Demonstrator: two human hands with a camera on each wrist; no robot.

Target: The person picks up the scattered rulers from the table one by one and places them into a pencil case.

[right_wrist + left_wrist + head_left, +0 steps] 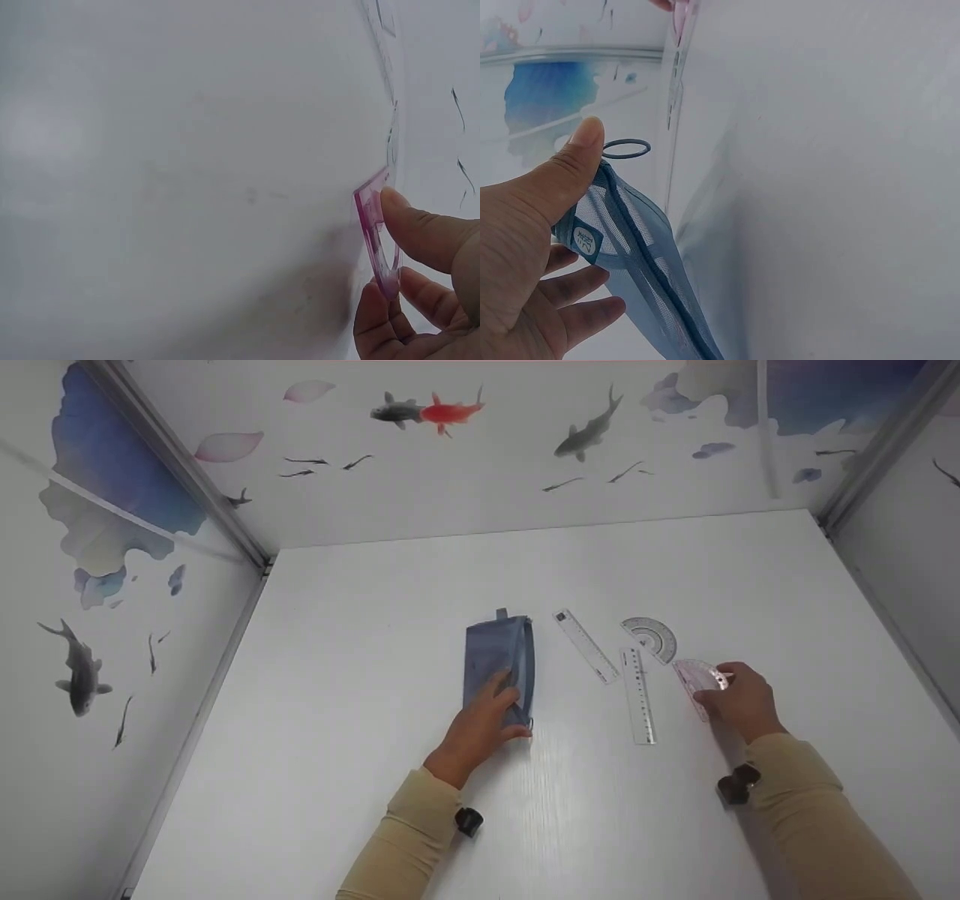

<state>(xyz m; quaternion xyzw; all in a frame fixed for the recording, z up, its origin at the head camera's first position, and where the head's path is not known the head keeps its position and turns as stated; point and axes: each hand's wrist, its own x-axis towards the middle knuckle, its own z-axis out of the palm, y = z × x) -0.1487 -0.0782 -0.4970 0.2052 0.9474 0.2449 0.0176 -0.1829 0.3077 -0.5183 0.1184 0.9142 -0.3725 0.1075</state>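
**Left hand on pencil case, right hand lifting pink protractor**

Left hand (486, 720) rests on the near end of the blue mesh pencil case (501, 660), mid-desk. Wrist view: thumb lies along the case's top edge by the label, the other fingers (585, 289) curl under it, so the case is gripped. Zipper pull ring (625, 148) sticks out just past the thumb tip.

Right hand (739, 697) pinches the pink protractor (697, 679) between thumb and fingers (427, 236), right of the case. Wrist view shows it tilted up on edge, far corner touching the white desk (375, 622).

Between the hands, flat on the desk: a clear ruler (586, 646) lying diagonally just right of the case, a second clear ruler (638, 695) nearer and right of it, and a grey protractor (651, 637) far of the pink one. All lie close together; can't tell if any are touching.

Fish-print panels (450, 435) wall in the desk on the left, far and right sides.
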